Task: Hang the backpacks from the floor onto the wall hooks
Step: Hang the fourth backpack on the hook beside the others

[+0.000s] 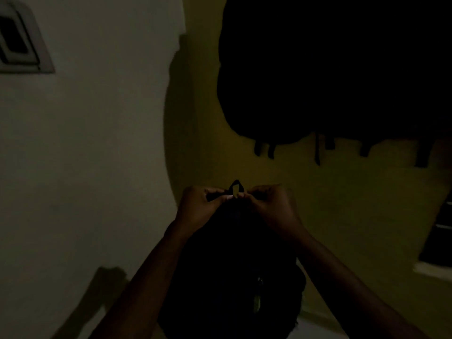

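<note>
Fingertips (228, 196) of the left hand (198, 205) and of the right hand (274, 207) are curled in and pinched on the two ends of the carry loop (236, 188), which is pulled up into a small open arch between them; both hands are closed on it. Below the loop the held backpack (232, 277) is seen hanging, dark, off the floor, between the two forearms and in front of the yellow wall (330, 211). Higher and to the right, a dark mass of hung bags (318, 69) is set against that wall, with strap ends dangling under it; how many bags are in it cannot be told in this light. No hook can be made out, neither over the hung mass nor near the loop. Task judged partly done: some hanging finished, this backpack lifted and its loop readied, but not yet on a hook. Left to do: loop raised and slipped over a free hook, weight let go. Floor hardly in view, so whether more backpacks are waiting cannot be said. At far left a white wall (85, 167) with a framed plate (22, 42) is noted.
</note>
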### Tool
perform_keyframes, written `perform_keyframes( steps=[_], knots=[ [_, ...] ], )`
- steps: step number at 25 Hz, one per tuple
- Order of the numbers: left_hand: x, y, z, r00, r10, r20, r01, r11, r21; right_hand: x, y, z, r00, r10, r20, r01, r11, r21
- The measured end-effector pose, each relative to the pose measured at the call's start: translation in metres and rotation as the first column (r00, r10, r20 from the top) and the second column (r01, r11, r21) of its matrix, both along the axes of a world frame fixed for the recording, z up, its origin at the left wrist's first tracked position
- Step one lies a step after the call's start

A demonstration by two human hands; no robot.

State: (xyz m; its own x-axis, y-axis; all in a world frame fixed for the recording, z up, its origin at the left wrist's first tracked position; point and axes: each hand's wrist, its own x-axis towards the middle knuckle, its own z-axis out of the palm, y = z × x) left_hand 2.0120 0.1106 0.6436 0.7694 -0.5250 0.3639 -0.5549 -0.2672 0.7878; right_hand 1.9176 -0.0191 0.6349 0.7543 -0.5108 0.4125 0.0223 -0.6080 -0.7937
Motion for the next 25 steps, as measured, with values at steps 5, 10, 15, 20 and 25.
perform_keyframes(
  steps=[5,10,15,20,25],
  knots=[
    [0.078,-0.067,0.090,0.993,-0.015,0.117,0.030,0.992,-0.125,0.074,-0.066,0.087,0.991,0.026,0.129,-0.016,0.997,-0.081],
    [0.128,-0.112,0.164,0.956,-0.059,0.287,0.134,0.959,-0.248,0.115,-0.106,0.168,0.961,-0.002,0.275,0.045,0.988,-0.150],
    [0.178,-0.164,0.244,0.885,0.032,0.464,0.131,0.940,-0.315,0.151,-0.144,0.246,0.918,-0.034,0.394,0.123,0.971,-0.203],
    [0.208,-0.202,0.319,0.856,0.090,0.508,0.162,0.888,-0.430,0.187,-0.172,0.318,0.855,-0.089,0.510,0.251,0.933,-0.258],
    [0.240,-0.234,0.393,0.836,0.134,0.532,0.222,0.805,-0.551,0.217,-0.195,0.397,0.791,-0.145,0.594,0.418,0.838,-0.352]
  ],
)
